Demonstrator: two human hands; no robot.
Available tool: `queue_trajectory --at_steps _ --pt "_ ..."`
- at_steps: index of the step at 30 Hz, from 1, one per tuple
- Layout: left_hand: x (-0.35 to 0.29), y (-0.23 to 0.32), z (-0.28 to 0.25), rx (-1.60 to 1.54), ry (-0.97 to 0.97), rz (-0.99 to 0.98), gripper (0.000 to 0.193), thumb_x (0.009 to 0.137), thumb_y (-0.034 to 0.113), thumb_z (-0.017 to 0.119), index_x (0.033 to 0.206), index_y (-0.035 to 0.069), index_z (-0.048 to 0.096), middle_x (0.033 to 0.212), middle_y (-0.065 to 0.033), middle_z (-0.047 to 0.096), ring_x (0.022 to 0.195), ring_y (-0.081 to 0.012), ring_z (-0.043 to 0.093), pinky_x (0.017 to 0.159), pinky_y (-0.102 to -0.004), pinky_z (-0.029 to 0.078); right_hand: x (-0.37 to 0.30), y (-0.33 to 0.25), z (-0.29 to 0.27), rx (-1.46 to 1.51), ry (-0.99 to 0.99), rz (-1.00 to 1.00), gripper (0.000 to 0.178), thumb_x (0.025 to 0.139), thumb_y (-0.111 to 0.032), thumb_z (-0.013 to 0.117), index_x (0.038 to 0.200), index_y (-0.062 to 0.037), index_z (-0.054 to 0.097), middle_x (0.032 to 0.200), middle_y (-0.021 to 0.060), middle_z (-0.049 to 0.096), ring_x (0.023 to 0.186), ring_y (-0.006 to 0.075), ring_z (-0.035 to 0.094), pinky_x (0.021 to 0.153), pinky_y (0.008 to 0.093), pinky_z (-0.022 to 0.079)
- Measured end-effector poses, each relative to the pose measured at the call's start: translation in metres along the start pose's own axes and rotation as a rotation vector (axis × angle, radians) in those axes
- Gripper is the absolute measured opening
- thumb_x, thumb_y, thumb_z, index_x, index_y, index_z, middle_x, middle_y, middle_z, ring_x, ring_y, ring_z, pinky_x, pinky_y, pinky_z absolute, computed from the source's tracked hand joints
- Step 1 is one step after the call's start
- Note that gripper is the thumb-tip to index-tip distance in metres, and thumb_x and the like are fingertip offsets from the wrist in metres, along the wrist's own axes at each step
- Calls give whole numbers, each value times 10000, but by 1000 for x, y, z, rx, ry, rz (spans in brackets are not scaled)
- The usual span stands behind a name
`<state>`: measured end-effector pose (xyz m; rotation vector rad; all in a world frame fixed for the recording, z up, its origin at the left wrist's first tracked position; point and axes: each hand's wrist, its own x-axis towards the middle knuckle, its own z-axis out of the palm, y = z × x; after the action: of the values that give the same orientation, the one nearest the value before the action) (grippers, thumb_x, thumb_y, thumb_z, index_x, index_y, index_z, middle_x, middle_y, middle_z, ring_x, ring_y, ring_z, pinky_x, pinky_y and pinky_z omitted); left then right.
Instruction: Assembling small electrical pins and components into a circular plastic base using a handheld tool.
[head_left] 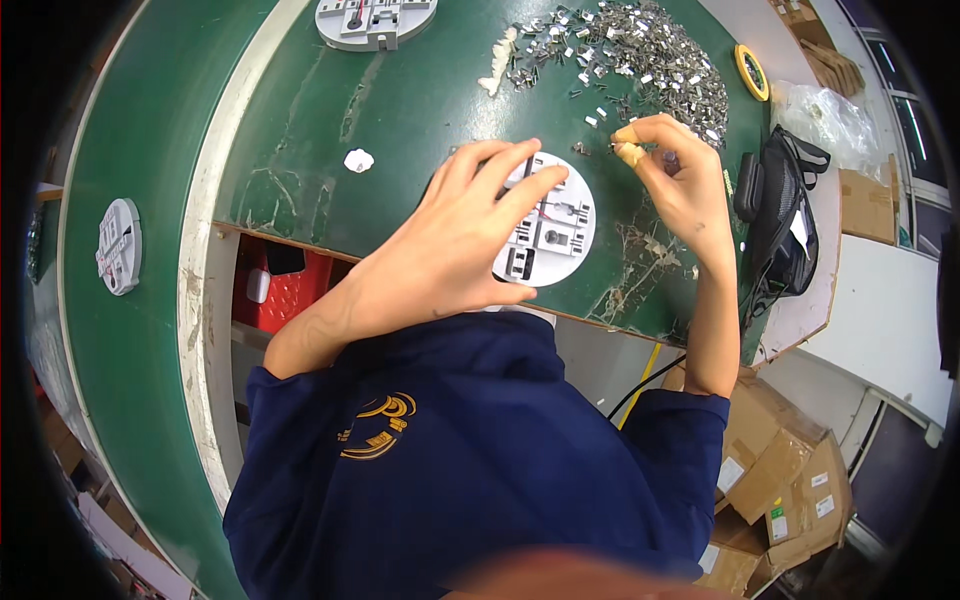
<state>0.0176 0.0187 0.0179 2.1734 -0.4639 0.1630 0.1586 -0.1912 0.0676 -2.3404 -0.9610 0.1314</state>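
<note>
Round white plastic base plate (pixel 553 232), steadied on green workbench (pixel 400 110).
Left hand (pixel 470 235) spread flat over it; right hand (pixel 672 165) pinches a small metal clip (pixel 617 148) (finger-cots on), loose clips heap (pixel 640 55) just beyond.

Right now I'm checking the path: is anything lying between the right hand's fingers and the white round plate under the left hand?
Nothing visible does. The right hand pinches a small metal clip just above the white round plate, which the left hand steadies; only bare green mat lies between.

left hand (pixel 455 235) on white disc (pixel 548 228) | right hand (pixel 675 170) pinching maybe clip
</note>
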Motion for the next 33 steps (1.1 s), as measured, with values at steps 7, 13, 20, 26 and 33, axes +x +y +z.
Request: queue_trajectory --at_steps 7,13,20,26,33 --pt "-1 -2 8 23 -21 34 965 562 262 861 1389 85 396 1458 -165 321 1309 -387 318 1104 -536 232 -9 4 9 23 -57 176 171 816 -32 650 985 -25 670 834 37 688 582 74 514 537 233 413" --pt "-2 -3 7 21 -29 30 963 574 284 860 1393 92 392 1468 -162 306 1315 -391 312 1108 -545 220 -10 4 5 25 -22 213 212 786 -73 681 989 -15 671 832 41 690 594 83 528 547 243 422" --pt "-2 -3 8 32 -26 34 956 584 292 856 1396 96 390 1469 -163 307 1312 -393 318 1108 -546 222 -12 -6 9 -149 -57 123 129 795 -78 687 890 8 677 805 15 664 620 32 471 515 223 350" --pt "-5 -4 4 -31 11 27 931 596 298 851 1382 73 404 1450 -168 330 1294 -386 341 1090 -520 262 -13 -6 17 -213 -54 88 158 790 -94 706 898 15 670 784 23 653 584 40 456 510 232 356" --pt "-10 -2 5 -38 58 -7 909 594 298 852 1357 43 429 1399 -167 383 1249 -359 383 1043 -471 322 -27 -35 10 122 -95 179 118 818 -28 672 929 12 663 803 2 643 551 0 389 481 193 306"
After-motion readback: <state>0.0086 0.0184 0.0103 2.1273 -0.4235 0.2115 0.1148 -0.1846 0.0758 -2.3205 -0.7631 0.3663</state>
